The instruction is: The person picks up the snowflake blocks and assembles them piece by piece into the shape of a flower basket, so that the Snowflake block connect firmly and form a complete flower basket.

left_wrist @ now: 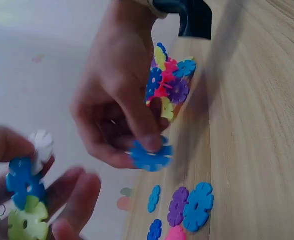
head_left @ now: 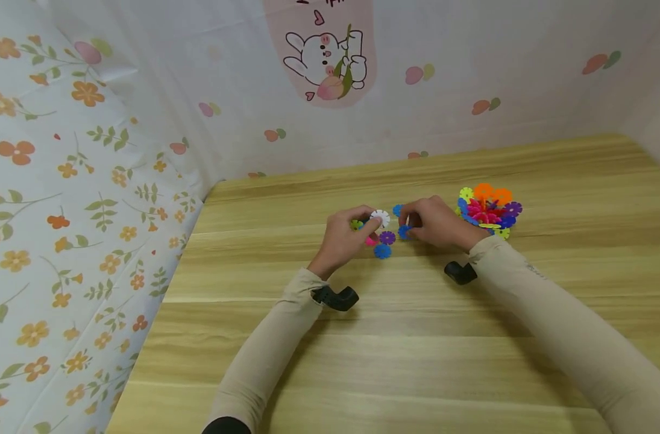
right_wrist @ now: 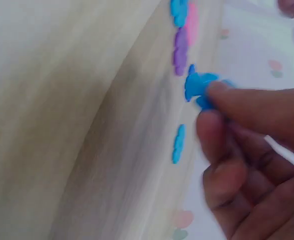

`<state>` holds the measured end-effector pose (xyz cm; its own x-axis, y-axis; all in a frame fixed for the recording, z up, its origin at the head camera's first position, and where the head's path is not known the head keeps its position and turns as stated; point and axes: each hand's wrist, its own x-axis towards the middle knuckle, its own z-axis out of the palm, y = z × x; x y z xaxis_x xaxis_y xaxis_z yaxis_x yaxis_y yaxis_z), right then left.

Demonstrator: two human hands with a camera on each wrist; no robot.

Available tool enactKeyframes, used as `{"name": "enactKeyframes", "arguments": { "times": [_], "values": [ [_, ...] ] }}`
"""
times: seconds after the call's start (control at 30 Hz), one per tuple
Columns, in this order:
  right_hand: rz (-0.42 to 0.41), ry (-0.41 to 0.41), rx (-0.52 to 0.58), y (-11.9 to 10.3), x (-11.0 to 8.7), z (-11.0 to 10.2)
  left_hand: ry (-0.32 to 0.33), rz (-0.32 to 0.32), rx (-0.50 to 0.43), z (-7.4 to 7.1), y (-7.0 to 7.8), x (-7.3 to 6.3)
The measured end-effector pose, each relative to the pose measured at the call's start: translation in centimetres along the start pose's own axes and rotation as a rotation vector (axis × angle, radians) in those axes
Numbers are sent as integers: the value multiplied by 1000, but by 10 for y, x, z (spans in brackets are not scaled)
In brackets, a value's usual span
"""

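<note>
My left hand (head_left: 347,236) grips a short chain of joined snowflake discs. In the left wrist view the chain shows a white disc (left_wrist: 41,147), a blue disc (left_wrist: 24,182) and a yellow-green disc (left_wrist: 28,221). Thumb and fingers of my right hand (head_left: 435,222) pinch a single blue snowflake disc (left_wrist: 152,154), seen edge-on beside the thumb in the right wrist view. Below the two hands lie loose discs on the table: a purple disc (head_left: 387,238), a light blue disc (head_left: 383,251), a pink disc (left_wrist: 176,233) and a few more blue ones.
A heap of colourful snowflake discs (head_left: 484,211), orange, pink, purple, blue and yellow, sits to the right, just beyond my right wrist. The wooden table (head_left: 405,343) ends at a patterned wall cloth (head_left: 226,144) at the back and left.
</note>
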<state>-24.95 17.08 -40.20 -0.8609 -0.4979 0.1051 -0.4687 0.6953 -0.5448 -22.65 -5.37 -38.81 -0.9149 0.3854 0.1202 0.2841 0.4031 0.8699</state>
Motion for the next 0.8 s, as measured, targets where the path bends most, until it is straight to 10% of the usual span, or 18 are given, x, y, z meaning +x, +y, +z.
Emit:
{"name": "enactKeyframes", "arguments": {
  "times": [0.37,0.8],
  "values": [
    [-215,448,98,-22,-21,12,81,-87,-103,0,-1,0],
    [-439,684,-48,-32,-22,26,-73,19,-150,6,6,-1]
  ]
}}
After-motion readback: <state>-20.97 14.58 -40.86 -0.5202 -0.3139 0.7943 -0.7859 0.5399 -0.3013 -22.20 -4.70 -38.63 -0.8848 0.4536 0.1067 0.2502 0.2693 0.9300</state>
